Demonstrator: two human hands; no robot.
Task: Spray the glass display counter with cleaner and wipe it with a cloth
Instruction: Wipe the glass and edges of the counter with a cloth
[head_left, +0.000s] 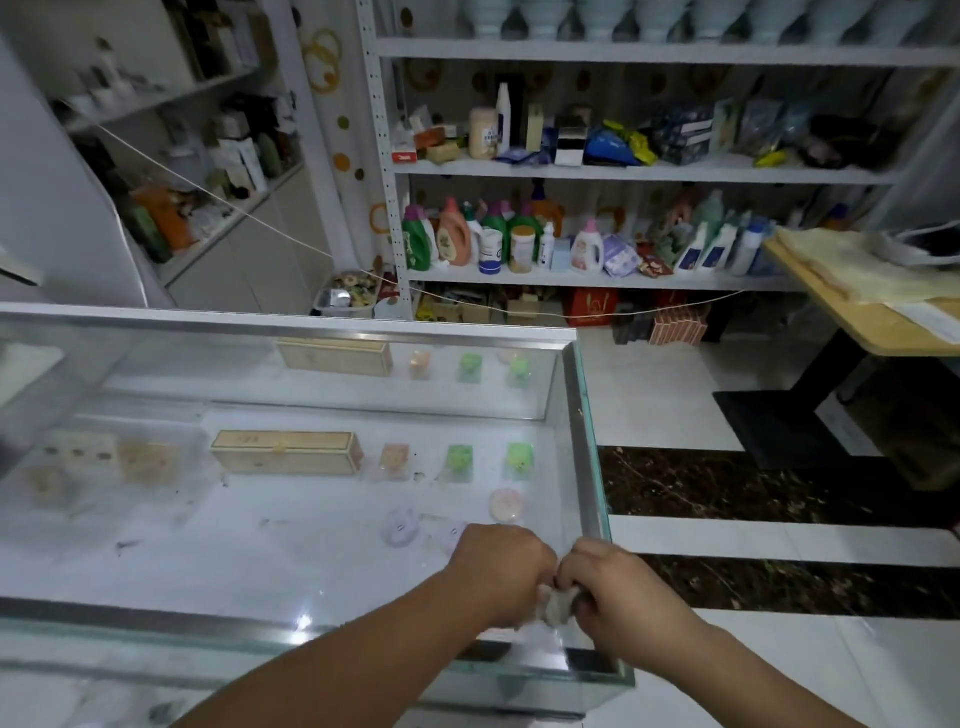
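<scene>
Glass counter (586, 441) corner, left hand (501, 569), right hand (621, 590), cloth (558, 606)

Glossy glass counter (291, 561) with metal edging, crumpled soft cloth (560, 605).

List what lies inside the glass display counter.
A long wooden box, two green pieces, a round pink piece and a lilac piece. Items at the left are blurred. The left hand and right hand, gripping the cloth, hide the near right corner.

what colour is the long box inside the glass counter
Pale tan, like light wood; the long box shows best in the head view.
</scene>
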